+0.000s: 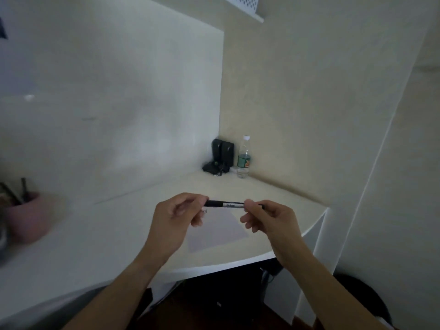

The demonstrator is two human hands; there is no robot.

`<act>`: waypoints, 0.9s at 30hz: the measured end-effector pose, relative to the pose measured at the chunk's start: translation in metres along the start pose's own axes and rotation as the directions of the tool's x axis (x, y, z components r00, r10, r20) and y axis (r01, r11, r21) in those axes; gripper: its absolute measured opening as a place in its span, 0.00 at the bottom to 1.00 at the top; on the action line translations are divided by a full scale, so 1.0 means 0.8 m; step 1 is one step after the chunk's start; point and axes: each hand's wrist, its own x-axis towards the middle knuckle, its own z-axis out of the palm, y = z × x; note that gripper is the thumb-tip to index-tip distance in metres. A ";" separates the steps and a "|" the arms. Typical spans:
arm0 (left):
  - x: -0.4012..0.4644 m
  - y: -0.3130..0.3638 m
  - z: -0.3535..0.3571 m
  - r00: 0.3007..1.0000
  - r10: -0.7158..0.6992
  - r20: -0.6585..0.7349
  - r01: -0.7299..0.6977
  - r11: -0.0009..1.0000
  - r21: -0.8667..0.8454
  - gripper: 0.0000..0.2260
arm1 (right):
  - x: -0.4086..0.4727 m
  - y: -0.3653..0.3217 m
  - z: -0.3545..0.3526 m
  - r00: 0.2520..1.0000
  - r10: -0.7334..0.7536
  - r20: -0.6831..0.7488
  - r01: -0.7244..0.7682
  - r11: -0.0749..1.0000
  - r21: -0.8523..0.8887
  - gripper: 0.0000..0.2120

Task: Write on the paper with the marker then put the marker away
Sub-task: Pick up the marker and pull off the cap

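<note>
The marker [227, 204] is held level in the air above the table [119, 234], its long axis running left to right across the view, roughly parallel to the table's near edge. Its body is black with a pale label band around the right half of the part that shows; both ends are hidden inside the fingers, so which end carries the tip cannot be told. The left hand [177, 216] pinches the left end between thumb and fingertips, the other fingers curled loosely beneath. The right hand [267, 216] grips the right end the same way, with a short dark stub of the marker poking out past its fingers to the right. Directly below the marker and hands, the paper [217, 232] lies flat on the table, a pale sheet turned at a slight angle, with a small dark mark near its upper left corner. In the far corner of the table a clear plastic bottle [244, 158] with a green label stands upright, just beside a black device [220, 156]. At the left edge a pink cup [28, 216] holds dark sticks, blurred.
</note>
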 end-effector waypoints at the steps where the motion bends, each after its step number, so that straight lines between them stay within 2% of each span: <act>1: -0.011 0.017 -0.011 0.999 0.015 -0.031 -0.015 1.000 -0.004 0.09 | -0.011 -0.012 0.011 1.000 -0.028 0.012 0.028 1.000 -0.012 0.15; 4: -0.039 0.063 -0.036 0.996 0.018 -0.093 -0.022 0.998 -0.051 0.17 | -0.041 -0.047 0.039 0.994 -0.102 0.032 0.103 0.994 -0.044 0.20; 7: -0.055 0.099 -0.049 0.992 0.006 -0.129 -0.020 0.994 -0.109 0.20 | -0.063 -0.072 0.055 0.987 -0.152 0.057 0.154 0.988 -0.017 0.20; 10: -0.061 0.119 -0.057 0.992 -0.004 -0.128 -0.016 0.988 -0.156 0.18 | -0.069 -0.082 0.058 0.977 -0.194 0.085 0.188 0.979 0.073 0.17; 13: -0.058 0.123 -0.062 0.994 -0.021 -0.104 0.004 0.987 -0.160 0.11 | -0.061 -0.080 0.058 0.971 -0.205 0.123 0.185 0.970 0.161 0.11; 17: -0.035 0.103 -0.068 0.995 -0.035 -0.094 0.021 0.989 -0.148 0.06 | -0.032 -0.059 0.064 0.970 -0.179 0.165 0.131 0.955 0.266 0.10; 22: 0.008 0.054 -0.073 0.992 -0.073 -0.099 0.062 0.992 -0.112 0.06 | 0.018 -0.022 0.089 0.980 -0.065 0.190 -0.024 0.902 0.432 0.16; 27: 0.066 -0.024 -0.077 0.989 -0.127 -0.083 0.119 0.989 -0.092 0.07 | 0.083 0.037 0.130 0.978 0.004 0.210 -0.084 0.924 0.372 0.16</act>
